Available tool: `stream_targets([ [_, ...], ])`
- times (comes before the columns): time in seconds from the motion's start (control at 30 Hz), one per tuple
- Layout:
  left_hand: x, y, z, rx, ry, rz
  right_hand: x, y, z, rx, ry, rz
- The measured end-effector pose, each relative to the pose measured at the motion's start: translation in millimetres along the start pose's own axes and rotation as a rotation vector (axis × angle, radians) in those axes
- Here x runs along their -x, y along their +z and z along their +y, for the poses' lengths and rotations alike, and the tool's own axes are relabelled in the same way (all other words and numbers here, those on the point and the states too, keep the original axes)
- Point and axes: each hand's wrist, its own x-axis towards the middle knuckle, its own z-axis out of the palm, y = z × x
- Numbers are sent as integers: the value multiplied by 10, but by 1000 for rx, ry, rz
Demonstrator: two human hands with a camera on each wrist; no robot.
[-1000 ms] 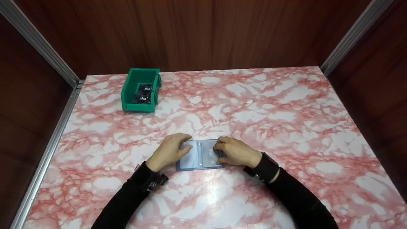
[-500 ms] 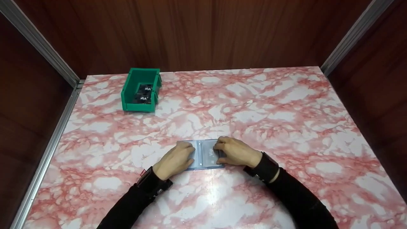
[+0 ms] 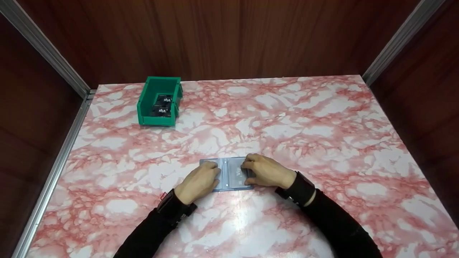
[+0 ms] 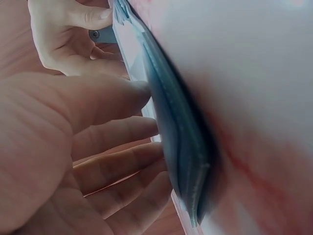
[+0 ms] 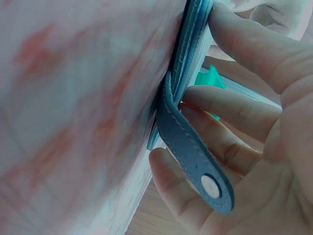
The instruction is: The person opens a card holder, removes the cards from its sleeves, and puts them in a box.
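Note:
A blue card holder (image 3: 225,179) lies spread open on the marbled table, showing clear sleeves on both sides of its fold. Behind the right sleeve is a card (image 3: 235,175) marked "Vip". My left hand (image 3: 198,182) rests its fingertips on the left sleeve, covering much of it. My right hand (image 3: 267,171) touches the right side with thumb and fingertips, hiding part of the card. In the right wrist view, a stitched strap (image 5: 190,154) with a metal snap sticks out past the cover edge, in front of the right fingers. The left wrist view shows the holder's layered edge (image 4: 178,132) beside the left fingertips.
A green bin (image 3: 157,121) stands at the back left of the table, with black "Vip" cards (image 3: 163,104) inside. Brown wood-look panels (image 3: 229,39) wall in the back and sides, joined by metal corner rails (image 3: 398,39).
My left hand has come right and down from the holder's left edge onto the left sleeve, its thumb and fingers drawing closer together. The right hand and holder stay in place.

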Motion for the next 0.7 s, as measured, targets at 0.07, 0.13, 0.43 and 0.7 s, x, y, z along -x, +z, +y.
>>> stream_targets([
  [0.07, 2, 6, -2, -6, 3, 4, 0, 5, 3, -1, 1, -2],
  [0.13, 5, 11, -4, -8, 5, 8, 1, 4, 5, -3, 4, -4],
  [0.43, 8, 7, 4, -8, 0, 8, -3, 18, 6, 10, -7, 0],
  [0.7, -1, 15, 4, 2, -4, 12, -3, 4, -10, 18, -14, -8],
])
